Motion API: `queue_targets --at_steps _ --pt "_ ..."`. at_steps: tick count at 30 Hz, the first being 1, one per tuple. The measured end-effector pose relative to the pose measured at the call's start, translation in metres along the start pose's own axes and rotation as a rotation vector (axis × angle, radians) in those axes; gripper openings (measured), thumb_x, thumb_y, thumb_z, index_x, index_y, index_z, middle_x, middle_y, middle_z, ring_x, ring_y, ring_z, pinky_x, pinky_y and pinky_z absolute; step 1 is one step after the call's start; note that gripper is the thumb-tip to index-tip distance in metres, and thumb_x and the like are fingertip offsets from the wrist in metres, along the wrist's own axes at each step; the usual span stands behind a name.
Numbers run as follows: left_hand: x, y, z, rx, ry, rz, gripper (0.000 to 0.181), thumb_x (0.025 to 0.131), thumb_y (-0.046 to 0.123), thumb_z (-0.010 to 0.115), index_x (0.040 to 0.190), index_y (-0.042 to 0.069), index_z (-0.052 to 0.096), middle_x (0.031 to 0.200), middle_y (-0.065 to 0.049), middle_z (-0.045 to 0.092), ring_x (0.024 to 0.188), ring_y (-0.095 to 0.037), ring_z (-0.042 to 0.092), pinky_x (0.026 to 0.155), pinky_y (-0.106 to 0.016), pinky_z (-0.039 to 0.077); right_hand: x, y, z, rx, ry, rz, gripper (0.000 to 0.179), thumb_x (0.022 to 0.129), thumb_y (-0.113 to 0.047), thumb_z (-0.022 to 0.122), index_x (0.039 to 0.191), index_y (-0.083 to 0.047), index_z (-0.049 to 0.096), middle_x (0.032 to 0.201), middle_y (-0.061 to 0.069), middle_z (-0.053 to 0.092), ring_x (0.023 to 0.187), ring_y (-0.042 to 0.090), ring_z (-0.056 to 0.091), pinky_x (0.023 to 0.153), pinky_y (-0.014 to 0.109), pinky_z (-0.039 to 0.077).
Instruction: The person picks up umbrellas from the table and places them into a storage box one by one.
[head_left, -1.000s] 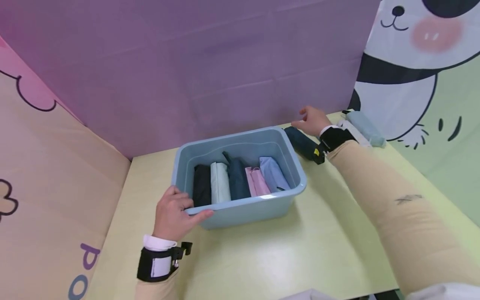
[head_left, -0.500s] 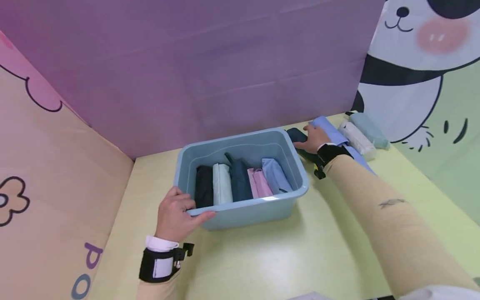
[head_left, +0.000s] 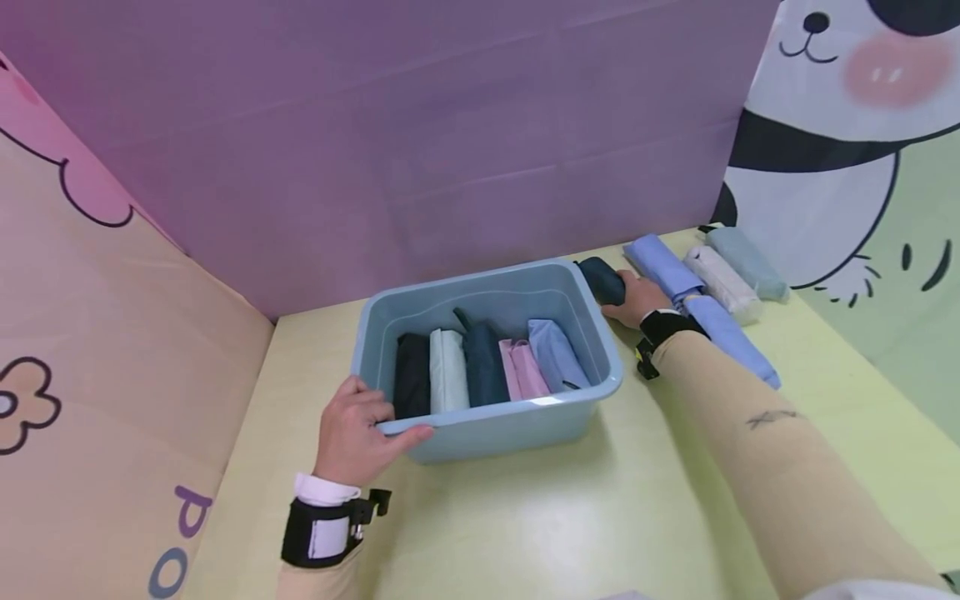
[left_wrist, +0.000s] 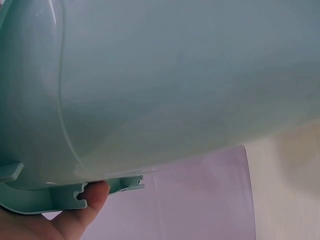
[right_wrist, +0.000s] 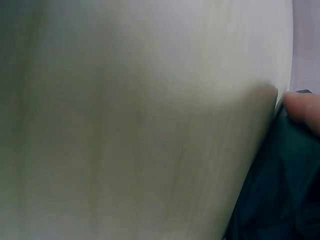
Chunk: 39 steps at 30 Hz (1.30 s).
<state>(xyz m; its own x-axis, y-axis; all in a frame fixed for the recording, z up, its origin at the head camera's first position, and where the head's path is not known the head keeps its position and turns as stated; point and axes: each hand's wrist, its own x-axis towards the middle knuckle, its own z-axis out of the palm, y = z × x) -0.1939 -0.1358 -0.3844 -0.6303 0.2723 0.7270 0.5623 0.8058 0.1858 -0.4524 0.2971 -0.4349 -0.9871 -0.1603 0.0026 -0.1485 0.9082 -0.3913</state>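
Left hand (head_left: 356, 435): I am holding the bin (head_left: 495, 437) by its hard, rounded rim.
Cloth bundles (head_left: 448, 371): they are lying side by side inside.
Right hand (head_left: 637, 298): it was reaching a second ago; now I am gripping the dark bundle (head_left: 602, 282).
Dark bundle: looking soft, it is staying just outside the bin, so I think I am only starting with it.
Purple sheet (head_left: 450, 167): it is hanging creased behind.

Dark bundle (right_wrist: 277, 185), cut off by right wrist view's edges
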Motion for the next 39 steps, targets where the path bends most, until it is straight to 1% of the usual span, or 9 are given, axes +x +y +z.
queue_targets --at_steps 5,8,13,19,25,30,34,37,39 --pt "0.001 0.002 -0.001 0.003 -0.001 0.001 0.064 0.069 0.07 0.069 0.041 0.023 0.037 0.048 0.013 0.025 0.059 -0.013 0.034 0.054 -0.029 0.03 -0.005 -0.003 -0.002 0.004 0.02 -0.001 0.08 0.084 -0.037 0.069 0.146 -0.003 0.029 0.132 0.035 0.045 0.116 0.05 0.047 0.094 0.059 0.038" --pt "0.001 0.002 0.0 0.002 -0.004 -0.002 0.063 0.068 0.068 0.071 0.041 0.023 0.037 0.047 0.013 0.025 0.059 -0.013 0.034 0.055 -0.03 0.03 -0.004 -0.003 -0.002 -0.003 0.015 0.003 0.08 0.084 -0.036 0.069 0.146 -0.003 0.029 0.13 0.036 0.045 0.115 0.051 0.047 0.094 0.059 0.038" --pt "0.002 0.002 0.001 0.005 -0.003 0.005 0.063 0.07 0.07 0.069 0.041 0.023 0.039 0.048 0.013 0.026 0.059 -0.012 0.033 0.056 -0.03 0.03 -0.001 0.0 0.0 0.018 0.009 0.01 0.079 0.084 -0.036 0.069 0.145 -0.004 0.03 0.129 0.035 0.047 0.114 0.05 0.048 0.093 0.059 0.039" --pt "0.004 0.002 0.002 0.001 0.006 0.018 0.065 0.073 0.073 0.062 0.041 0.022 0.039 0.048 0.012 0.026 0.059 -0.013 0.033 0.056 -0.03 0.029 0.001 0.005 0.002 0.071 0.025 0.017 0.08 0.084 -0.038 0.069 0.145 -0.005 0.029 0.129 0.034 0.047 0.112 0.049 0.05 0.092 0.057 0.04" --pt "0.004 0.0 0.002 -0.006 -0.009 -0.006 0.068 0.074 0.076 0.059 0.04 0.02 0.04 0.047 0.01 0.028 0.06 -0.013 0.033 0.057 -0.029 0.028 -0.002 0.01 -0.002 0.165 0.063 0.043 0.084 0.084 -0.037 0.068 0.148 -0.005 0.025 0.132 0.034 0.044 0.115 0.05 0.047 0.093 0.057 0.038" --pt "0.001 -0.001 0.003 -0.022 -0.002 -0.015 0.065 0.072 0.072 0.065 0.04 0.02 0.041 0.046 0.01 0.028 0.061 -0.013 0.033 0.058 -0.028 0.028 -0.002 0.012 -0.014 0.267 0.102 0.05 0.087 0.084 -0.039 0.069 0.149 -0.004 0.024 0.137 0.031 0.041 0.119 0.048 0.044 0.096 0.057 0.035" --pt "0.001 0.0 0.004 -0.024 0.008 -0.004 0.065 0.072 0.072 0.064 0.04 0.02 0.041 0.046 0.01 0.028 0.06 -0.013 0.033 0.058 -0.027 0.026 -0.009 0.001 -0.031 0.4 0.201 0.065 0.086 0.082 -0.042 0.072 0.148 -0.006 0.029 0.139 0.027 0.042 0.12 0.044 0.044 0.098 0.054 0.035" --pt "0.0 0.0 0.004 -0.025 0.008 0.002 0.066 0.073 0.072 0.064 0.04 0.02 0.041 0.046 0.01 0.028 0.06 -0.013 0.032 0.058 -0.026 0.026 -0.016 -0.011 -0.045 0.616 0.272 0.056 0.085 0.082 -0.038 0.074 0.147 -0.006 0.031 0.142 0.024 0.039 0.122 0.039 0.043 0.099 0.05 0.035" --pt "0.0 0.001 0.004 -0.026 0.009 0.004 0.065 0.073 0.071 0.065 0.04 0.02 0.041 0.046 0.01 0.028 0.061 -0.013 0.033 0.057 -0.026 0.026 -0.021 -0.022 -0.056 0.755 0.285 0.052 0.085 0.082 -0.038 0.074 0.148 -0.008 0.03 0.145 0.021 0.035 0.123 0.035 0.041 0.1 0.047 0.035"
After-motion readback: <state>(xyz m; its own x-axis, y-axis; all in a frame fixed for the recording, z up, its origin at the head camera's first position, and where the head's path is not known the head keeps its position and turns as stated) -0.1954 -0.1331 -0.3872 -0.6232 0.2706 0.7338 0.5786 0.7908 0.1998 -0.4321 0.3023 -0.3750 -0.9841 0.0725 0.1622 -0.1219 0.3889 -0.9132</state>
